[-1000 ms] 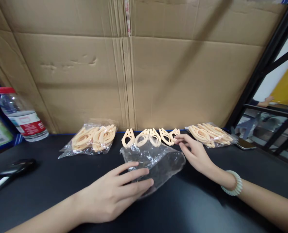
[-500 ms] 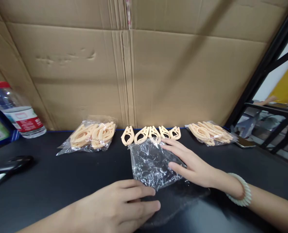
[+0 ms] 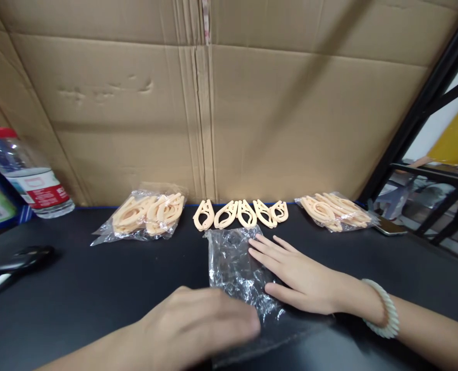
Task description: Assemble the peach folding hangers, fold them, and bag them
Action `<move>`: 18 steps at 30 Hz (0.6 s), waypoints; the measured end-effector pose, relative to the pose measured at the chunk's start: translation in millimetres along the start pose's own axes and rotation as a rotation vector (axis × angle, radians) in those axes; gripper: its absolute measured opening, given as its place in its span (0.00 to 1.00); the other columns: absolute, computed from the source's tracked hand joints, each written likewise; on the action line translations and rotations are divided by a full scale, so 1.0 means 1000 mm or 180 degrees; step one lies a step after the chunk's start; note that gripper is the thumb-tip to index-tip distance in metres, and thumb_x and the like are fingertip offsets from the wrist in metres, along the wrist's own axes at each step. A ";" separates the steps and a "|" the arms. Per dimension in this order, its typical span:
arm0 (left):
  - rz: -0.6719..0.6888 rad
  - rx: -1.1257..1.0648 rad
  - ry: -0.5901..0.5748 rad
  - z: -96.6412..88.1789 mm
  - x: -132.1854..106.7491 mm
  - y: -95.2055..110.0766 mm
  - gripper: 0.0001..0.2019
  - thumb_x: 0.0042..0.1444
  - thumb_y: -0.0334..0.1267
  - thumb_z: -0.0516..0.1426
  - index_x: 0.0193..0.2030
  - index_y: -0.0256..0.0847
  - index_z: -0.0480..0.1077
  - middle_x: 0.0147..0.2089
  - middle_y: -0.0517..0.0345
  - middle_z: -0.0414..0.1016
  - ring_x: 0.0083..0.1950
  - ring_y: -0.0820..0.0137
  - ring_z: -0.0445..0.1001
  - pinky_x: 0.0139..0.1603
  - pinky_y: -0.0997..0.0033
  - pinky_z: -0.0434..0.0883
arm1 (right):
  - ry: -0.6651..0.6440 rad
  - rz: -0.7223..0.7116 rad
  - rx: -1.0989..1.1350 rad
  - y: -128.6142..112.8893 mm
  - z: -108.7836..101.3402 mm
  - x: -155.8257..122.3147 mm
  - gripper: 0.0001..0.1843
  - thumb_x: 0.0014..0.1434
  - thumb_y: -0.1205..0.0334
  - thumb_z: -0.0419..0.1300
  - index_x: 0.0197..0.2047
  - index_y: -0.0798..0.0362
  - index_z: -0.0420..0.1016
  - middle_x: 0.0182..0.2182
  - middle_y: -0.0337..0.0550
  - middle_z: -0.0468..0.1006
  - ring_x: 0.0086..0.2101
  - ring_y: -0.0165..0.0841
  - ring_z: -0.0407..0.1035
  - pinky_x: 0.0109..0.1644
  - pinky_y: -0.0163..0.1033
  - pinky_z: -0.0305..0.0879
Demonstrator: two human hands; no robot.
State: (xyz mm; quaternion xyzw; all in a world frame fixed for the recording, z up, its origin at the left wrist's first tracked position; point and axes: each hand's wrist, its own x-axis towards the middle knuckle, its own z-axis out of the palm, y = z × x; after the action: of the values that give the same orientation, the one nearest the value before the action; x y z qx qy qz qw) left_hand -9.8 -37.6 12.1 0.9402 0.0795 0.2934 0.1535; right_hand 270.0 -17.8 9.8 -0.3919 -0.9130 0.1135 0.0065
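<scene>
A clear plastic bag [image 3: 232, 263] lies flat and crinkled on the black table. My right hand [image 3: 298, 273], with a pale beaded bracelet on its wrist, rests on the bag's right side with fingers spread. Over the bag's near left part is my left hand [image 3: 201, 324], blurred by motion; whether its fingers hold the film does not show. Several beige folding hangers [image 3: 247, 216], folded up, stand in a row just beyond the bag. More folded hangers fill one clear bag [image 3: 147, 214] to the left and another clear bag [image 3: 335, 211] to the right.
Cardboard [image 3: 290, 113] forms a wall behind the table. At the left are a red-capped water bottle [image 3: 39, 188] and a black object with a white handle [image 3: 22, 260]. A phone-like flat object [image 3: 391, 226] lies by the black metal frame [image 3: 418, 118] at right.
My right hand has drawn slightly nearer and flattened on the bag, its fingers wider apart. The hangers behind show more fully. My left hand has shifted a little and its fingers have blurred.
</scene>
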 end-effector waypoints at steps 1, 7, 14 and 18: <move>-0.0403 -0.0285 0.0225 0.002 0.000 -0.002 0.23 0.68 0.47 0.46 0.67 0.49 0.57 0.57 0.49 0.75 0.50 0.62 0.78 0.39 0.71 0.79 | -0.0014 -0.0012 0.0032 -0.002 0.001 0.000 0.36 0.70 0.47 0.42 0.72 0.60 0.42 0.71 0.49 0.37 0.70 0.41 0.30 0.72 0.56 0.31; -0.1857 -0.0688 0.0313 0.008 0.025 -0.017 0.10 0.64 0.35 0.52 0.45 0.42 0.74 0.47 0.54 0.77 0.37 0.71 0.77 0.29 0.79 0.75 | -0.0053 -0.0046 0.0180 -0.009 0.006 0.003 0.41 0.67 0.38 0.41 0.73 0.57 0.39 0.71 0.52 0.35 0.70 0.46 0.29 0.70 0.61 0.31; -0.1468 0.0411 -0.0014 0.007 0.030 -0.019 0.08 0.58 0.29 0.56 0.42 0.41 0.74 0.37 0.57 0.77 0.35 0.69 0.75 0.35 0.72 0.74 | -0.0053 0.0040 0.0206 -0.016 0.005 0.006 0.44 0.64 0.33 0.41 0.73 0.51 0.41 0.71 0.56 0.35 0.69 0.50 0.27 0.68 0.66 0.30; -0.0897 0.0969 0.0074 0.009 0.026 -0.022 0.08 0.63 0.31 0.53 0.44 0.40 0.73 0.39 0.53 0.77 0.39 0.64 0.74 0.40 0.64 0.73 | -0.0002 0.0063 0.0162 -0.016 0.006 0.007 0.45 0.62 0.31 0.42 0.73 0.49 0.42 0.71 0.62 0.34 0.69 0.51 0.28 0.67 0.68 0.32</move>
State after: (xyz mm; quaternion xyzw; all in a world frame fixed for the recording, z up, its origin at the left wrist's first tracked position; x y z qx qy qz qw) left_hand 15.0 -13.3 11.4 0.9287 0.2554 0.2645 0.0482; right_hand 252.7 -25.0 6.8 -0.4006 -0.9059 0.1369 0.0150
